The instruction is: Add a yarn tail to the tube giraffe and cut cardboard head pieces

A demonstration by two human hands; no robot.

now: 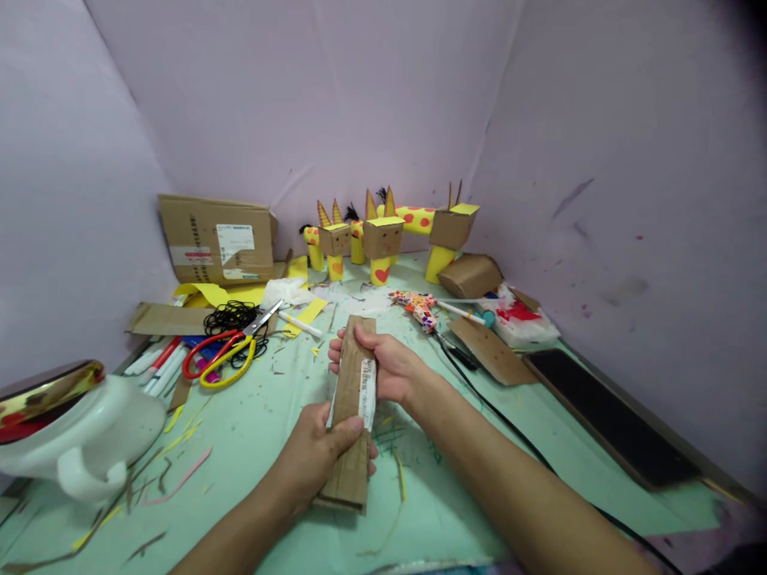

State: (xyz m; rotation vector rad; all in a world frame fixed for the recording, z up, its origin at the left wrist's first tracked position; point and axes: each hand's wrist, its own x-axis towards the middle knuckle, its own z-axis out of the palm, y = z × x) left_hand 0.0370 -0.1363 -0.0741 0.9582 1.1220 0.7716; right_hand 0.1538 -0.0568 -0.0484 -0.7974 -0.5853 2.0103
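Both hands hold a long folded strip of brown cardboard [351,375] that bears a torn white printed label. My left hand [320,447] grips its near half, with the thumb on top and the fingertips showing at the right edge. Near the far end, my right hand [387,363] is closed on the strip, thumb pressed on its upper face and fingers passing beneath. The near end lies low over the table, and its layered edge shows. Whether the strip touches the tabletop I cannot tell.
Scissors [231,355] lie on black cord at left, near markers [161,363] and a white cup [89,431]. Behind stand yellow cardboard animals [382,238] and a cardboard box [219,239]. A glue gun [416,307] with a trailing cable and a phone [605,411] lie at right.
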